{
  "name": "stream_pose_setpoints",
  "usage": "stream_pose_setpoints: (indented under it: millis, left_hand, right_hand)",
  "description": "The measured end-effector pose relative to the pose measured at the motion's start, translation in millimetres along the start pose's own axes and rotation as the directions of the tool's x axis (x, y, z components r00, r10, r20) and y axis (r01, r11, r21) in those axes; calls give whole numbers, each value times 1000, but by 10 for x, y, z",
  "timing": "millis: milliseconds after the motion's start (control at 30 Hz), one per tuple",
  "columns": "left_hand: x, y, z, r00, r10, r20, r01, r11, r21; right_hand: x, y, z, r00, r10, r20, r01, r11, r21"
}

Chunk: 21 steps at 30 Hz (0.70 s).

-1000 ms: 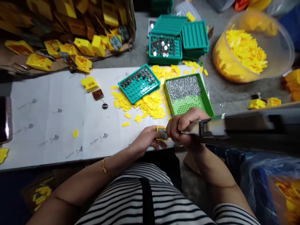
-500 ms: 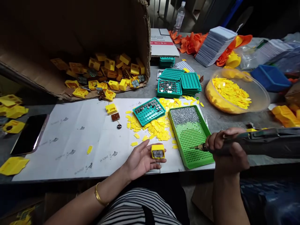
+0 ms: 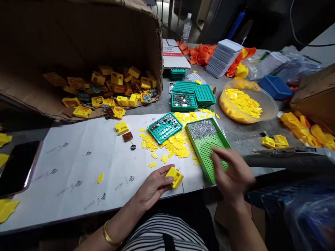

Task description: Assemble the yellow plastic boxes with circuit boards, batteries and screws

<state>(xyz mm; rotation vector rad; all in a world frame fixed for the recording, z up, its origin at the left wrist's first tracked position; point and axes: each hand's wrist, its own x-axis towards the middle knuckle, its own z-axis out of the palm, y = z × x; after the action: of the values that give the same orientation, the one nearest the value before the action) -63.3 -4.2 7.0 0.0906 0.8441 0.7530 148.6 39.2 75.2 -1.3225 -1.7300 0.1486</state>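
My left hand (image 3: pixel 157 183) holds a small yellow plastic housing (image 3: pixel 175 177) between thumb and fingers, a hollow side showing, above the front of the white paper. Blurred by motion, my right hand (image 3: pixel 232 174) hovers over the near right part of a green perforated tray (image 3: pixel 209 158); its thumb and forefinger are apart, with nothing visible between them. Small silvery screws (image 3: pixel 202 129) cover the tray's far end. Beyond my right hand, the dark electric screwdriver (image 3: pixel 290 159) lies along the right side, its tip hidden. Loose yellow tabs (image 3: pixel 178 144) are scattered left of the tray.
A teal tray of button cells (image 3: pixel 165 128) rests among the tabs. Another yellow housing (image 3: pixel 121 128) and a brown board (image 3: pixel 127 136) lie left of it. A cardboard box (image 3: pixel 159 62) holds yellow housings. A clear bowl (image 3: pixel 270 108) of yellow pieces stands right; a phone (image 3: pixel 19 170) lies left.
My right hand has let go of the electric screwdriver and moved left over the green tray. My left hand has turned the yellow housing and closed its thumb on it. The view has shifted.
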Motion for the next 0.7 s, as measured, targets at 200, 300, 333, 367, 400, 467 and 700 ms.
stream_pose_setpoints:
  millis: [200, 300, 333, 367, 400, 467, 700]
  left_hand:
    - [-115, 21, -66, 998, 64, -20, -63, 997, 45]
    - [-160, 51, -134, 996, 69, -48, -67, 997, 50]
    - [-166, 61, -158, 996, 68, -52, -66, 997, 49]
    - [-167, 70, -181, 996, 67, -54, -65, 997, 49]
    - [-164, 79, -201, 996, 68, -56, -65, 997, 50]
    - [-153, 91, -235, 996, 68, -56, -66, 997, 51]
    - [-138, 95, -280, 996, 80, -25, -79, 996, 47]
  right_hand:
    - [659, 352, 977, 916, 151, 372, -24, 945, -326]
    - [744, 438, 1159, 883, 176, 436, -2, 929, -371]
    - [741, 436, 1183, 872, 188, 451, 0, 923, -384]
    - [733, 428, 1198, 863, 201, 463, -1, 918, -395]
    - [726, 418, 1205, 856, 214, 470, -7, 915, -403]
    - [727, 409, 1208, 846, 238, 476, -28, 913, -407]
    - [854, 456, 1143, 823, 316, 472, -173, 931, -321]
